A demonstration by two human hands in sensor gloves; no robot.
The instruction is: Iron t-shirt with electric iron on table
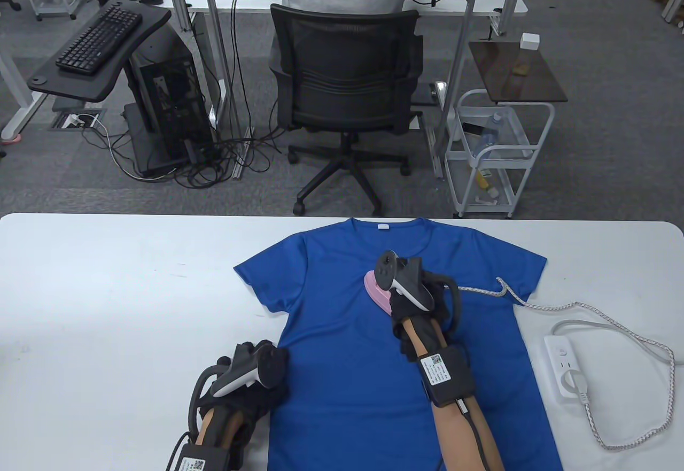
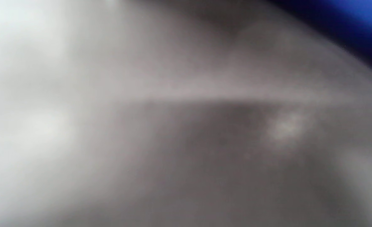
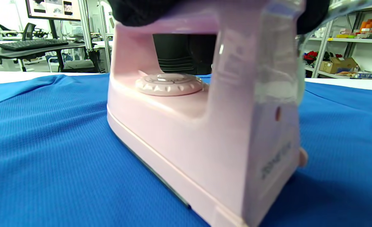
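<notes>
A blue t-shirt (image 1: 347, 332) lies flat on the white table (image 1: 107, 289), neck at the far edge. A pink electric iron (image 1: 377, 290) stands soleplate-down on the shirt's chest; it fills the right wrist view (image 3: 189, 126) with its dial on top. My right hand (image 1: 411, 292) grips the iron's handle. My left hand (image 1: 251, 372) rests on the table at the shirt's left side edge; its fingers are hidden under the tracker. The left wrist view is a grey blur with a corner of blue shirt (image 2: 356, 19).
The iron's braided cord (image 1: 534, 305) runs right across the shirt's sleeve to a white power strip (image 1: 566, 367) near the table's right edge. Beyond the far edge stand an office chair (image 1: 344, 91) and a white cart (image 1: 497, 155).
</notes>
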